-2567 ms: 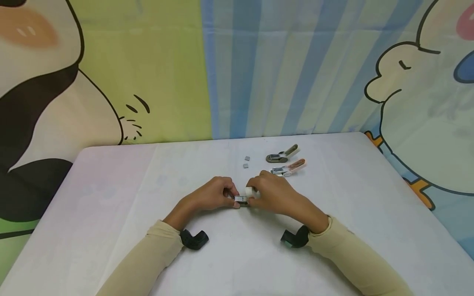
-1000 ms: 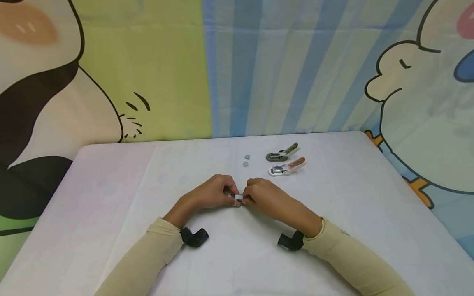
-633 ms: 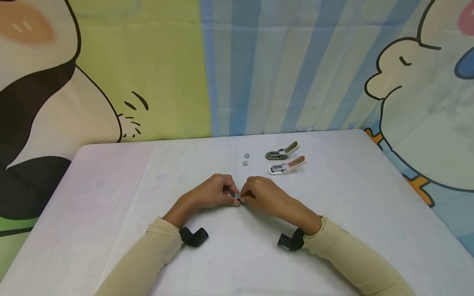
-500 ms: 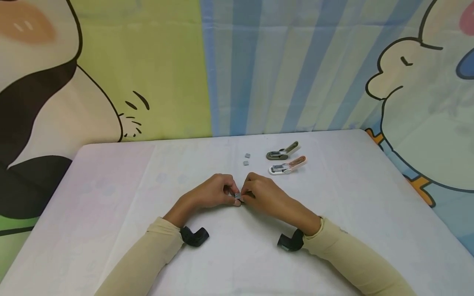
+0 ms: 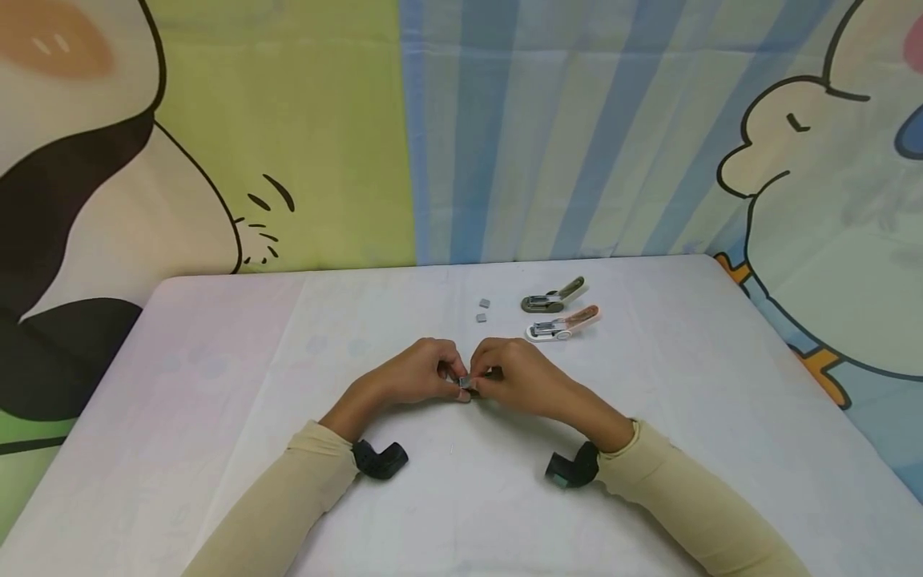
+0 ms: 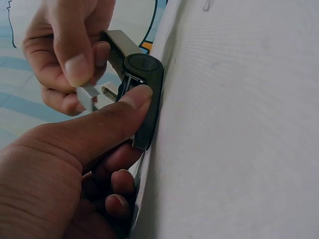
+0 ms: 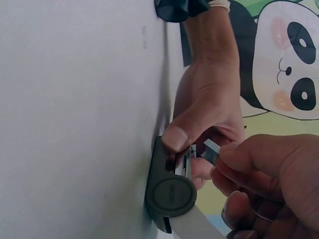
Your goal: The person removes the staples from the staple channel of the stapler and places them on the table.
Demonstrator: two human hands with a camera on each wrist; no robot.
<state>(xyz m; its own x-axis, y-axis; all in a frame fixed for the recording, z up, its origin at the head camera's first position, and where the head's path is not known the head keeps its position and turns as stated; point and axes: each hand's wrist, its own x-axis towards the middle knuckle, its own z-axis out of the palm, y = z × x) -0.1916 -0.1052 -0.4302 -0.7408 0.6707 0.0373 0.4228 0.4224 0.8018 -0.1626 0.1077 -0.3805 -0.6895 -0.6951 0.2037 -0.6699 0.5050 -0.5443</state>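
A dark green stapler (image 6: 154, 99) stands on the white cloth with its top arm swung up. My left hand (image 5: 411, 373) grips the stapler's body, thumb pressed on the metal tray. Just above the tray, thumb and fingers of my right hand (image 5: 522, 375) pinch a short strip of staples (image 7: 211, 150). In the right wrist view the strip is apart from the tray. The stapler's round hinge (image 7: 173, 195) faces that camera. From the head view, both hands hide most of the stapler.
Behind the hands lie two more opened staplers, one green (image 5: 544, 303) and one white and orange (image 5: 551, 329). Left of them are two small grey staple strips (image 5: 485, 303). A cartoon-printed curtain (image 5: 332, 136) borders the back of the white table (image 5: 216, 449).
My right hand has left the stapler's raised arm and moved left to the tray, then slightly back right with the staple strip. My left hand has stayed on the stapler.
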